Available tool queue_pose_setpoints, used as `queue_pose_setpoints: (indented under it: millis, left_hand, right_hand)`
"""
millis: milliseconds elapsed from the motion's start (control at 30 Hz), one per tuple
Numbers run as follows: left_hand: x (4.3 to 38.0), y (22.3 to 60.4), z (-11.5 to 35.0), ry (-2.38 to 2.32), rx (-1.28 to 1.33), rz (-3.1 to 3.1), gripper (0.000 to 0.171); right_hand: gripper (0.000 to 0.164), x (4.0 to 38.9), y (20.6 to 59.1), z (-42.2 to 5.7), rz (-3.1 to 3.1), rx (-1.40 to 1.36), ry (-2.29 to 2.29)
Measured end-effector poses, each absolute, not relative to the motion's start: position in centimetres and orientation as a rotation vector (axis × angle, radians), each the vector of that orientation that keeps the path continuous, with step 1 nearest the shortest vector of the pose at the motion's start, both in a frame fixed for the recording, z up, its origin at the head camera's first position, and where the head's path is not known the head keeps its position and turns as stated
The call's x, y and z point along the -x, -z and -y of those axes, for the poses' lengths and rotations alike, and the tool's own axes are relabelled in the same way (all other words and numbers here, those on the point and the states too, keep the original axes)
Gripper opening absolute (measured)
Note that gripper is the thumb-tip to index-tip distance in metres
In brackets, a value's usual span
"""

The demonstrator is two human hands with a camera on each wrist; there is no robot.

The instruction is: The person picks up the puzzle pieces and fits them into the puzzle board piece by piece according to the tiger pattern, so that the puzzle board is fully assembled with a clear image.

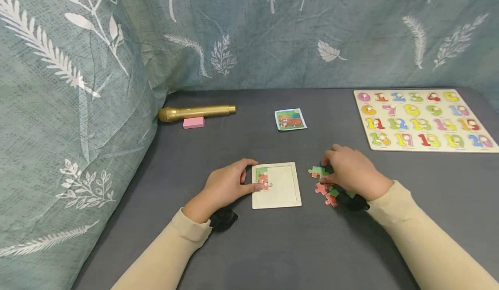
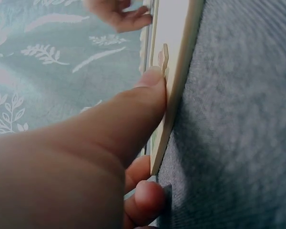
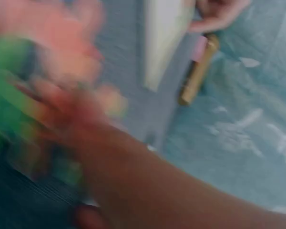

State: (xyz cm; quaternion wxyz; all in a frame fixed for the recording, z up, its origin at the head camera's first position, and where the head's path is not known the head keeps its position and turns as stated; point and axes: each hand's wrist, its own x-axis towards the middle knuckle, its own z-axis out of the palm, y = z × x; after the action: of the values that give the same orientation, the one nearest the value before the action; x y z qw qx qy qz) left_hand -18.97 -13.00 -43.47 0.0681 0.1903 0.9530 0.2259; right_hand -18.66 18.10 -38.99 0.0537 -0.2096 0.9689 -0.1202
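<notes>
A square wooden puzzle board lies flat on the table before me. Joined puzzle pieces with a bear's face fill the left strip of its recess. My left hand grips the board's left side, its thumb on the pieces and its fingers at the edge. The left wrist view shows that thumb pressing on the board's face. To the right, my right hand bends its fingers down over a loose pile of green and orange puzzle pieces. Blur in the right wrist view leaves me unable to tell whether it pinches one.
Behind the board lies a small picture card of a bear. A gold microphone rests at the back left by a pink block. At the back right is a number board. A leaf-patterned cloth hangs behind the table.
</notes>
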Motion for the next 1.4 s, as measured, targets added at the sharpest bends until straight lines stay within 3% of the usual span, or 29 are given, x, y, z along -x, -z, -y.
queue_pose_setpoints:
  millis: [200, 400, 867, 1033, 1200, 1400]
  left_hand:
    - [19.1, 43.8, 13.0, -0.676, -0.599, -2.858, 0.065]
    - [18.8, 44.2, 12.7, -0.655, -0.698, -2.877, 0.060]
    - [18.5, 43.8, 11.5, -0.656, -0.725, -2.877, 0.055]
    - [18.5, 43.9, 11.7, -0.666, -0.722, -2.867, 0.055]
    - [18.6, 43.9, 11.7, -0.654, -0.743, -2.858, 0.057]
    - [18.8, 43.8, 12.0, -0.652, -0.732, -2.879, 0.056]
  right_hand:
    - [0.021, 19.4, 39.7, -18.0, -2.767, 0.594, 0.731]
    - [0.018, 20.2, 39.7, -14.0, -2.705, 0.630, 0.977]
    - [0.013, 20.2, 40.7, -11.2, -2.862, 0.578, 0.743]
    - [0.008, 18.8, 40.8, -10.6, -3.011, 0.732, 0.526]
    - [0.023, 16.9, 41.1, -11.3, -3.029, 1.026, 0.359]
    - [0.036, 15.9, 41.7, -11.2, -3.101, 1.100, 0.163]
